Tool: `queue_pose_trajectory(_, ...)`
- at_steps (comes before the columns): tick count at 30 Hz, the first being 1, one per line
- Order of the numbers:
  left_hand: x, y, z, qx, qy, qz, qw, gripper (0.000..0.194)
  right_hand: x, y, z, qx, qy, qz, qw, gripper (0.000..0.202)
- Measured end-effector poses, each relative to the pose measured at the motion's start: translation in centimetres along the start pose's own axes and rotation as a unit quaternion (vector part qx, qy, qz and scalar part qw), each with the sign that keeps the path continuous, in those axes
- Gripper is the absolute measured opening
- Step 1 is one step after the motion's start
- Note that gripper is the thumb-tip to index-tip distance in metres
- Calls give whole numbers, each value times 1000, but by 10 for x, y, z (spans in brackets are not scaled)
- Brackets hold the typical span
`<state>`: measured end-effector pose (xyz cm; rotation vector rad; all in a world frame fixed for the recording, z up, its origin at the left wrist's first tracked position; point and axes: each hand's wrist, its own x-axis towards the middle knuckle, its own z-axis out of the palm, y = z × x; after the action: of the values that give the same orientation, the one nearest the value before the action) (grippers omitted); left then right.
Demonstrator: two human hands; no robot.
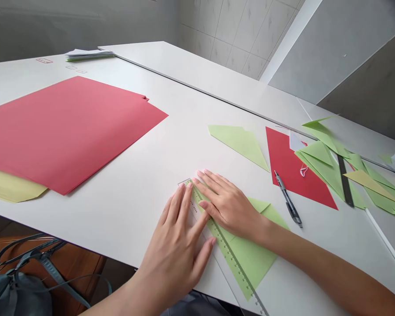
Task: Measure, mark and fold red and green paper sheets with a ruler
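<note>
A clear ruler (234, 263) lies slantwise over the left edge of a folded green paper (255, 259) near the table's front edge. My left hand (181, 235) rests on the ruler's upper part with fingers spread. Beside it, my right hand (225, 202) lies over the top of the green paper and the ruler's far end, palm down, fingers stretched out. Neither hand grips anything. Part of the ruler and the paper's upper end are hidden under the hands. Right of the hands lies a black pen (288, 199), its tip touching a red sheet (292, 169).
Large red sheets (72, 131) cover yellow paper (13, 184) at left. A green piece (240, 145) lies beyond my hands. Green scraps (329, 171) and a dark strip (345, 182) are at right. A paper stack (88, 54) sits far left; a bag (23, 289) is below.
</note>
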<state>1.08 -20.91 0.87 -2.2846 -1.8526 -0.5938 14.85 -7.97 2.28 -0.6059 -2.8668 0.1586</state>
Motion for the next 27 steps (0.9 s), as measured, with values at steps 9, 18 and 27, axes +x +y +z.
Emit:
queue_pose_trajectory(9, 0, 0, -1, -47, -5, -28, 999, 40, -2, -1, -4, -35, -6, 3, 999, 58)
queue_pose_trajectory(18, 1, -1, 1, -32, -10, -28, 999, 42, 8, -6, -4, -149, 24, -21, 988, 66)
queue_pose_trajectory(27, 3, -5, 4, 12, 12, 7, 1000, 53, -21, 6, -12, -236, 38, -30, 971, 60)
